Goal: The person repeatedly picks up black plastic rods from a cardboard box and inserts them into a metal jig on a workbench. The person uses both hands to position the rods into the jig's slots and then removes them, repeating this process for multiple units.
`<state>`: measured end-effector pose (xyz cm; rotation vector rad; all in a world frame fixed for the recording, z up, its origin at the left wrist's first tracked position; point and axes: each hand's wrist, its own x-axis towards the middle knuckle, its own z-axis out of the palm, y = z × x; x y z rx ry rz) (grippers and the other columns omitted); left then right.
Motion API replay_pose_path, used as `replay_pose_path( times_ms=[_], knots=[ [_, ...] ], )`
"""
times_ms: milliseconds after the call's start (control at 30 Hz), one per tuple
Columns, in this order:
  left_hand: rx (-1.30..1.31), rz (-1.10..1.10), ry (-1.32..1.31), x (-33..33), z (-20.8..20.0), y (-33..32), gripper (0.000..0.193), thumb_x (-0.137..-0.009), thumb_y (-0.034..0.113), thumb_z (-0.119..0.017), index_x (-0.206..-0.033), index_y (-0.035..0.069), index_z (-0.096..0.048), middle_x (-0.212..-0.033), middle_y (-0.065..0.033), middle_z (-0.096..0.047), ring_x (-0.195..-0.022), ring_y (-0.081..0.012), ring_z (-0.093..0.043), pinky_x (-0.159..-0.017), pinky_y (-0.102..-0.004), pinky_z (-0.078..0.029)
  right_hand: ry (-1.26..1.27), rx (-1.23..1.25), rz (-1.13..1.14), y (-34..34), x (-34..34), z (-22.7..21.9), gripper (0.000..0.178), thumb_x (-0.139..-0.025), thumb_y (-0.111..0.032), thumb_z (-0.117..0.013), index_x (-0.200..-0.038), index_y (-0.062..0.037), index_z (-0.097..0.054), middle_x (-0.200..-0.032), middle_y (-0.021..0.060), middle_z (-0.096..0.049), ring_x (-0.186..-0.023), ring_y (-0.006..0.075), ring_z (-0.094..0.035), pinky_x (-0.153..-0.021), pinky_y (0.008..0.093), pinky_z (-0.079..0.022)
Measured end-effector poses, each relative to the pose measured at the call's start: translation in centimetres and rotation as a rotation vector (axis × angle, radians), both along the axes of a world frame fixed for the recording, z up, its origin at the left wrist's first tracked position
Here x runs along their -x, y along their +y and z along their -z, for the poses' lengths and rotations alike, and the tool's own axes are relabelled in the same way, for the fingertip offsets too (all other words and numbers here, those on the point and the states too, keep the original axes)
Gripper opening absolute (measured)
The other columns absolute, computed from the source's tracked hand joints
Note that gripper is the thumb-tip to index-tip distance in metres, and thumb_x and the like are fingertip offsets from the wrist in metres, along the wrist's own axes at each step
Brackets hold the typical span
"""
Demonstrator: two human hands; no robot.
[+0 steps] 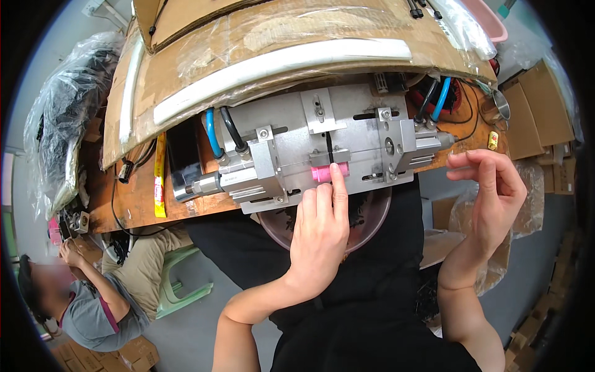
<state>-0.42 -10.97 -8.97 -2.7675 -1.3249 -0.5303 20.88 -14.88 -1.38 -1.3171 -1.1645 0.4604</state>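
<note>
A metal fixture (365, 152) with a pneumatic cylinder at each end lies along the near edge of the bench. At its middle sits a small pink block (321, 174) in front of a slotted metal piece. A thin black strip (330, 146) runs down the centre to that block. My left hand (319, 235) reaches in from below; its index finger is stretched out, touching the strip's near end at the pink block, and its other fingers are curled with nothing visible in them. Off the fixture's right end hangs my right hand (496, 192), fingers bent, thumb apart, nothing seen in it.
A plastic-wrapped cardboard sheet (266, 68) overhangs the back of the fixture. Blue hoses (214, 133) rise from the cylinders. Under the fixture, a bowl (365, 229) holds dark pieces. At left, a co-worker (99, 304) sits near a green stool (180, 285). Cartons (539, 118) stand right.
</note>
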Motion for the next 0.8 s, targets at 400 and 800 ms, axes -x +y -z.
replay_pose_path(
  times_ms=[400, 800],
  knots=[
    [0.19, 0.033, -0.393, 1.8, -5.1, -0.6, 0.068, -0.073, -0.002, -0.073, -0.137, 0.005, -0.05, -0.104, -0.0121, -0.053, -0.089, -0.0281, -0.051, -0.081, -0.0367, -0.045, 0.687, -0.676, -1.036, -0.1, 6.8, -7.2, 0.033, -0.098, -0.024, -0.052, -0.074, -0.0005, -0.053, -0.08, 0.0215, -0.063, -0.062, 0.029, -0.06, -0.046, 0.0382, -0.05],
    [-0.126, -0.01, -0.478, 4.6, -11.5, 23.8, 0.015, -0.087, -0.003, -0.055, -0.098, 0.001, -0.064, -0.096, -0.0186, -0.057, -0.096, -0.0344, -0.054, -0.084, -0.0423, -0.044, 0.863, -0.92, -1.159, 2.0, 10.4, -10.5, 0.038, -0.1, -0.028, -0.052, -0.07, -0.0063, -0.057, -0.073, 0.0147, -0.066, -0.063, 0.0274, -0.058, -0.061, 0.0344, -0.048]
  ],
)
